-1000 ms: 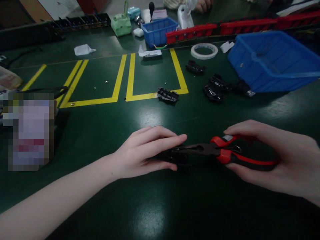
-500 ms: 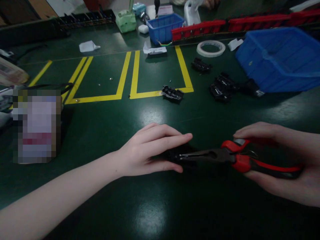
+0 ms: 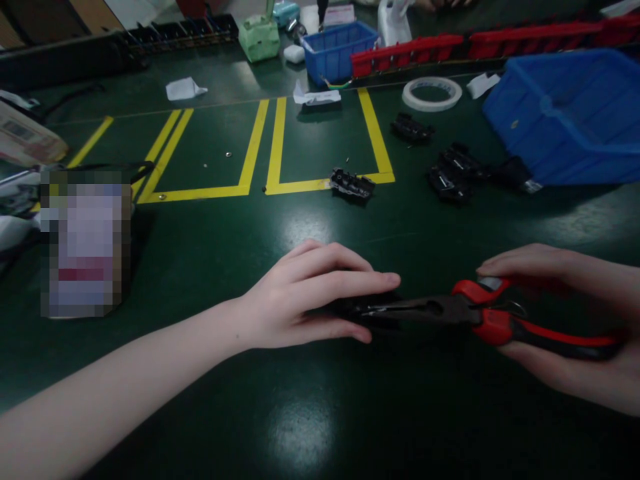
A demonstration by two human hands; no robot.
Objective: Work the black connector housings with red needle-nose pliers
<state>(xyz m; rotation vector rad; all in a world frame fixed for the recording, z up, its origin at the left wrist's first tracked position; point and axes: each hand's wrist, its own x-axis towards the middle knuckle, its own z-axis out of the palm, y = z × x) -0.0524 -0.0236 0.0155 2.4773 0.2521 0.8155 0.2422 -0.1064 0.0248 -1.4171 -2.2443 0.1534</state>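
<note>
My left hand point(image 3: 310, 297) is closed around a black plastic part point(image 3: 385, 320) on the green tabletop, thumb on the near side and fingers on the far side. Much of that part is hidden beneath the fingers and in shadow. On the right, my right hand point(image 3: 565, 287) grips red-and-black long-nose pliers point(image 3: 485, 312) by their handles. The plier jaws point left and their tips reach the black part between my left thumb and fingers. Whether the tips pinch anything I cannot make out.
Similar black parts point(image 3: 353, 185) lie beyond my hands, several near a large blue bin point(image 3: 560, 120). A tape roll point(image 3: 432, 94), a small blue basket point(image 3: 340, 53) and red trays point(image 3: 407, 55) stand farther back. Yellow tape lines point(image 3: 200, 195) mark the table. A blurred-out object point(image 3: 90, 247) stands left.
The whole view has shifted slightly, so things appear a little farther right. Both hands keep their holds on the black part and the pliers.
</note>
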